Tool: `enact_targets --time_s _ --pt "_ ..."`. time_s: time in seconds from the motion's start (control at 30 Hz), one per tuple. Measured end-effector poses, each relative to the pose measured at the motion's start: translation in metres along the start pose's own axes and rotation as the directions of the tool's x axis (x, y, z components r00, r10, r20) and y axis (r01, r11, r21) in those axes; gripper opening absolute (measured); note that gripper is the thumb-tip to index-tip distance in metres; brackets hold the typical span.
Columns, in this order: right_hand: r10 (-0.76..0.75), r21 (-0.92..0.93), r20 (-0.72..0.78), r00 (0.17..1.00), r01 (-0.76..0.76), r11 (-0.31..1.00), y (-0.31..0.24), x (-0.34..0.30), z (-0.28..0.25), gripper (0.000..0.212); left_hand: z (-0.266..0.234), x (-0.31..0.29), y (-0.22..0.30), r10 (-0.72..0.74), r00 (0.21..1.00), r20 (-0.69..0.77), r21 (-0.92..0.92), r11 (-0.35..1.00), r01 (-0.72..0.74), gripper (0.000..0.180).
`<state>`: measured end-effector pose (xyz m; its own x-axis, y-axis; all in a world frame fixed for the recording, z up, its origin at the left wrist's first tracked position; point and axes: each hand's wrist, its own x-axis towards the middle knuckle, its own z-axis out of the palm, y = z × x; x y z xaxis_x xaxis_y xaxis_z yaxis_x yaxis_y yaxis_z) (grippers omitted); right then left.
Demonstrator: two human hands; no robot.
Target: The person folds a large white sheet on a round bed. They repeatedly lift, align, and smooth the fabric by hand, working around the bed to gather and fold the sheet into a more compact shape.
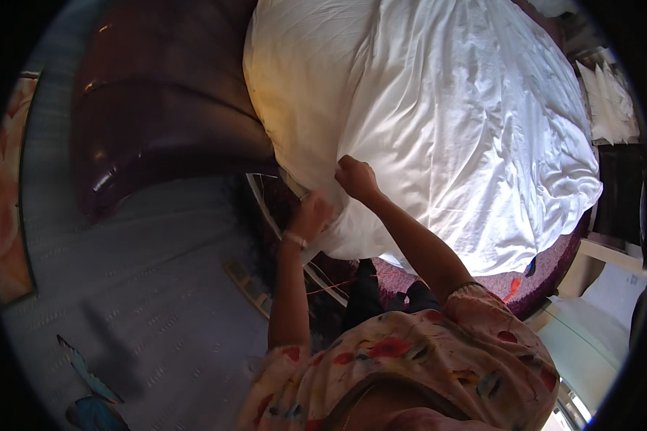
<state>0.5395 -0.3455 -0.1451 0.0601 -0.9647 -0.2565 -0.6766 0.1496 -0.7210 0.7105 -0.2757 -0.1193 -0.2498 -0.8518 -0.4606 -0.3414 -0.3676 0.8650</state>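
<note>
A large white bed cover [474,144] lies spread in loose folds over the bed, its near edge hanging down toward me. My right hand [356,178] is closed on a fold of it near the left side, fingers pinched together. Close by, lower and to the left, my left hand [314,215] is at the cover's edge beside the headboard. It is smeared by motion, so I cannot make out its fingers or whether it grips the cloth.
A padded, glossy dark purple headboard [172,108] stands at the left against a grey wall [136,287]. A wall socket panel [246,284] sits low there, near a thin red cord. Purple carpet [467,294] shows below the cover. White pillows [607,100] lie at the far right.
</note>
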Motion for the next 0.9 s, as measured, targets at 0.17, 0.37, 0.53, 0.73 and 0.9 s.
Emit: enact_targets --time_s 0.17,0.37,0.53,0.73,0.9 --pt "-0.128 0.123 -0.161 0.979 0.148 0.981 -0.004 -0.018 0.018 0.015 0.001 0.149 0.018 0.053 0.972 -0.231 0.385 0.922 0.041 0.066" --pt "-0.233 0.077 -0.222 0.947 0.255 0.964 -0.001 -0.023 0.034 0.009 0.011 0.247 0.013 -0.005 0.981 -0.193 0.401 0.912 0.084 0.054" --pt "-0.239 0.096 -0.239 0.941 0.268 0.959 -0.006 0.003 0.051 0.007 -0.016 0.286 0.001 0.192 0.825 -0.532 0.295 0.955 -0.033 0.03" --pt "-0.275 0.178 -0.145 0.95 0.299 0.938 -0.06 0.058 0.087 0.013 -0.14 0.294 -0.009 0.25 0.534 -0.808 0.359 0.927 0.108 0.034" --pt "-0.368 0.197 -0.143 0.919 0.391 0.899 -0.089 0.082 0.1 0.012 -0.184 0.275 0.003 0.171 0.279 -0.945 0.137 0.981 -0.14 0.03"
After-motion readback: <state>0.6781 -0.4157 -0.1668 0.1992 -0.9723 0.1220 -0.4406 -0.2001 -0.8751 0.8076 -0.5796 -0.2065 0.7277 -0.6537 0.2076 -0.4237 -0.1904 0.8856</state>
